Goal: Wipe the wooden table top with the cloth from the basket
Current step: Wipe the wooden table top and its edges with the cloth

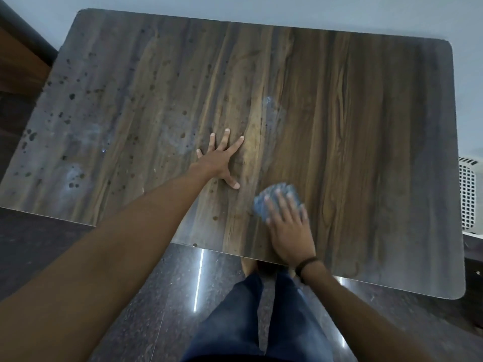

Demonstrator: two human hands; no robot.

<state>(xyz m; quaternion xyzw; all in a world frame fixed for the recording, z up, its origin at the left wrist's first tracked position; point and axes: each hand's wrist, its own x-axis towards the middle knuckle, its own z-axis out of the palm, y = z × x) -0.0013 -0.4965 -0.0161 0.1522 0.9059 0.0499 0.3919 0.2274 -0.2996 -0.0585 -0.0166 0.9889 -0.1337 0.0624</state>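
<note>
The wooden table top (352,126) fills most of the view, streaked brown and grey. Its left half is dotted with dark specks and pale smears. My left hand (220,160) lies flat on the table near the middle, fingers spread, holding nothing. My right hand (288,226) presses a bunched blue-grey cloth (277,195) onto the table near the front edge. The cloth shows beyond my fingertips, and the hand is slightly blurred. A dark band circles my right wrist.
A white plastic basket (469,194) with a lattice wall stands on the floor past the table's right edge. Dark polished floor (156,296) lies in front of the table, with my legs in blue trousers below. A pale wall runs behind; brown furniture (18,61) sits far left.
</note>
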